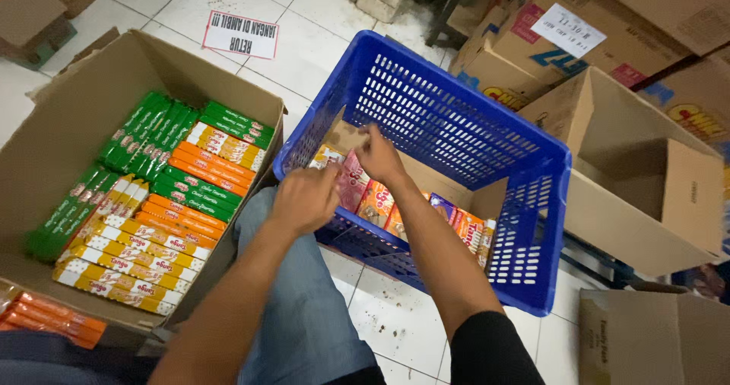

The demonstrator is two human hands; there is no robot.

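Observation:
A blue plastic crate (456,103) stands tilted on the tiled floor before my knee. Inside it lie a flattened cardboard piece (426,173) and several snack packets (378,200) in pink, orange and purple. My right hand (378,155) reaches into the crate, fingers pinched on the cardboard's upper edge. My left hand (306,197) is closed at the crate's near rim, touching a pink packet (352,181); whether it grips it is unclear.
An open cardboard box (46,134) at left holds rows of green, orange and yellow wafer packs (163,183). Empty open cartons (639,164) and stacked boxes sit right. A paper sign (240,34) lies on the floor. My jeans-clad leg (300,309) is below.

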